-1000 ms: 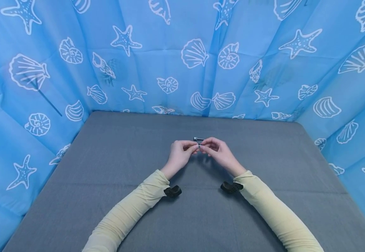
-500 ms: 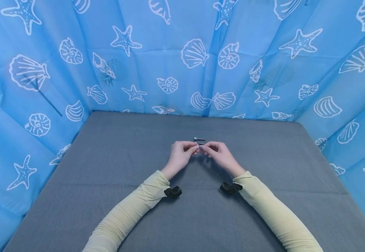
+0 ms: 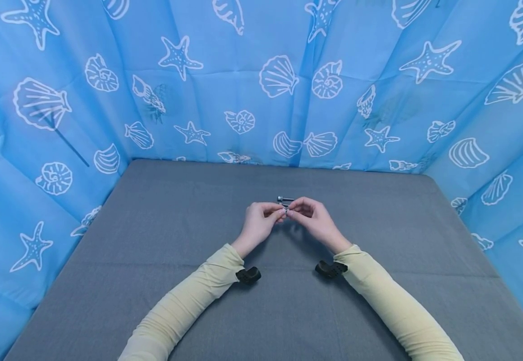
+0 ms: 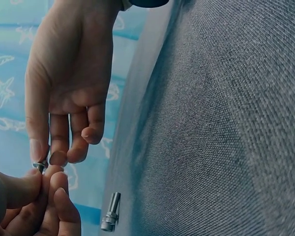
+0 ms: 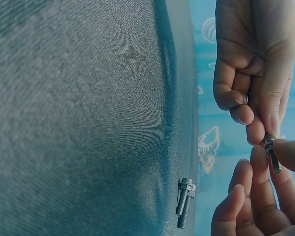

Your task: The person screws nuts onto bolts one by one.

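Observation:
A small metal bolt (image 5: 275, 159) is held between the two hands just above the table. My left hand (image 3: 256, 220) pinches its thick end between thumb and fingertips. Meeting it from the right, my right hand (image 3: 316, 220) has its thumb and index finger at the same bolt, with the shank pointing toward its palm in the right wrist view. The fingertips partly cover the bolt. Just beyond the hands, two more metal bolts (image 5: 186, 199) lie side by side on the grey table, their thick ends to the left in the head view.
Grey cloth covers the table (image 3: 176, 200). A blue curtain (image 3: 243, 85) with white shells and starfish hangs behind it and on both sides. Black wrist devices (image 3: 248, 275) sit below each hand, at the ends of the pale sleeves (image 3: 185, 296).
My right index finger has straightened forward and then bent back up around the bolt. My left hand stays nearly in place, and the two bolts on the table have not moved.

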### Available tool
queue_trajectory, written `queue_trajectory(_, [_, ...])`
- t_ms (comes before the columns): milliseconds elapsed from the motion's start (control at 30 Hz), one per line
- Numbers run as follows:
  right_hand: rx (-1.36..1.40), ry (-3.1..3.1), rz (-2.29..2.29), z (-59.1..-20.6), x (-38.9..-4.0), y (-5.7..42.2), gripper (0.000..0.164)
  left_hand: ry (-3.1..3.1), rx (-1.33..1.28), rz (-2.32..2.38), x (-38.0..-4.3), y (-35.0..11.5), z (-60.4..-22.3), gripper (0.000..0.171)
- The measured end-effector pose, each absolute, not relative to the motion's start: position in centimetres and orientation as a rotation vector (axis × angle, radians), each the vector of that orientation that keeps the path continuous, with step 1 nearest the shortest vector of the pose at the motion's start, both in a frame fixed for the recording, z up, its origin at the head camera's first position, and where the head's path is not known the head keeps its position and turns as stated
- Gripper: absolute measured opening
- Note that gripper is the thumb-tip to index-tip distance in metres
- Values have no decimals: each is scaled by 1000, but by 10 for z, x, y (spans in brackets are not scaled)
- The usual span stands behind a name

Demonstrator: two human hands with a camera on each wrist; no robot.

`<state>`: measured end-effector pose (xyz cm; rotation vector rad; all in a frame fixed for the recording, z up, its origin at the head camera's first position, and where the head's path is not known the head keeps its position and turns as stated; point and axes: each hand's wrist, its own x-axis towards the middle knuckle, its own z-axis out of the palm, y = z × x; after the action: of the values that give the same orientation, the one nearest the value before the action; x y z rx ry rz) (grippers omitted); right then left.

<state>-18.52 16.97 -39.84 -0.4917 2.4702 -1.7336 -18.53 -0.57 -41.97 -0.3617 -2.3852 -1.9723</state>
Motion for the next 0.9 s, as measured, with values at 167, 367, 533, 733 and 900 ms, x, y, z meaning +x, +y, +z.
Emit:
queue_trajectory(167, [-460, 2499, -1680, -381, -175, 165, 18, -2392, -360, -1966, -185, -6, -421, 14])
queue_trajectory(367, [-415, 2424, -1700, -392, -183, 169, 26, -2412, -363, -1942, -184, -4, -421, 13])
queue_trajectory(533, [-406, 2421, -1703, -411, -192, 174, 29, -2423, -358, -1925, -184, -4, -420, 12])
queue_trajectory(733, [-427, 2446, -1697, -416, -192, 173, 30, -2433, -348, -1925, -184, -4, -420, 14])
queue_trajectory(900, [-443, 2440, -1710, -417, -192, 173, 29, -2413, -343, -1957, -184, -5, -421, 14])
